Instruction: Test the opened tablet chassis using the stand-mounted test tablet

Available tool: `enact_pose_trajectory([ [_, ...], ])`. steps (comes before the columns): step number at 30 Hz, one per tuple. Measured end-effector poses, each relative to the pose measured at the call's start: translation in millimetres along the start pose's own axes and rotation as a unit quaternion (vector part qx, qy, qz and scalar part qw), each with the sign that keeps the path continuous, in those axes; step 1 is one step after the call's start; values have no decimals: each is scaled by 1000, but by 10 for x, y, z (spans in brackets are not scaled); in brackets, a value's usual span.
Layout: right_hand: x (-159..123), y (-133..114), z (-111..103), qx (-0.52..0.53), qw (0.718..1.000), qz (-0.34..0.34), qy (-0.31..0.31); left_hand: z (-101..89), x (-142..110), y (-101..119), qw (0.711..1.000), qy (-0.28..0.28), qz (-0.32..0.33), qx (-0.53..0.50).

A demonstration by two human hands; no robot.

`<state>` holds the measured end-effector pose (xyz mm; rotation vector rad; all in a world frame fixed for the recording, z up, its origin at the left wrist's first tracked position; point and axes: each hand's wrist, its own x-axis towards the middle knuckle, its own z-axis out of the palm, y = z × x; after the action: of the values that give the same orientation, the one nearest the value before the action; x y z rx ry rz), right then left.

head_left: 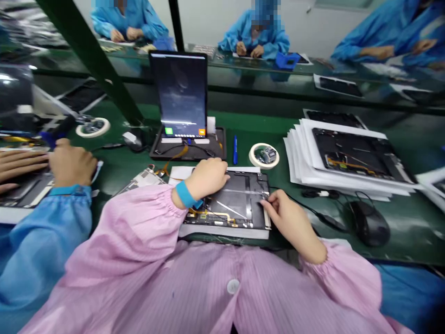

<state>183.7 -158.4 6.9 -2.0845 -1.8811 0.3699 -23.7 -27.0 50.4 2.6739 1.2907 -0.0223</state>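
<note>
An opened black tablet housing (239, 199), with an orange flex cable along its lower edge, lies in front of me on white sheets (225, 230). My left hand (209, 180) rests over its upper left part, fingers curled under; what they hold, if anything, is hidden. A blue band (185, 194) circles that wrist. At the housing's right edge, my right hand (287, 218) pinches with thumb and fingers, but the small thing between them is not distinct. Behind the housing, a lit tablet screen (182, 97) stands upright in a black tray (222, 144) with cables.
A blue pen (235, 150) and a tape roll (253, 160) lie behind the housing. To the right are stacked housings on white sheets (295, 162) and a black mouse (370, 222). A co-worker's hand (69, 167) is at left; several people sit opposite.
</note>
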Motion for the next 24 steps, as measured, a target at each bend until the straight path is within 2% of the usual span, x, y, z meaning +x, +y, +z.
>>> enact_pose_trajectory([
  [4,-23,34,-74,112,993,-35,-29,77,104,-3,1000,8,16,-5],
  [8,-7,211,-238,64,995,-68,-16,248,228,-6,998,40,29,-42],
  [11,20,305,-316,52,987,-132,-78,373,299,-16,996,60,39,-45],
  [14,7,303,-339,47,977,-154,-137,459,339,-22,997,60,50,-24],
  [19,-77,272,-390,58,951,-165,-256,463,344,-36,996,56,67,-20],
  [22,-78,335,-430,84,947,-177,-253,405,328,-59,993,76,74,-56],
  [24,-54,404,-445,145,950,-155,-229,380,319,-74,990,81,71,-87],
])
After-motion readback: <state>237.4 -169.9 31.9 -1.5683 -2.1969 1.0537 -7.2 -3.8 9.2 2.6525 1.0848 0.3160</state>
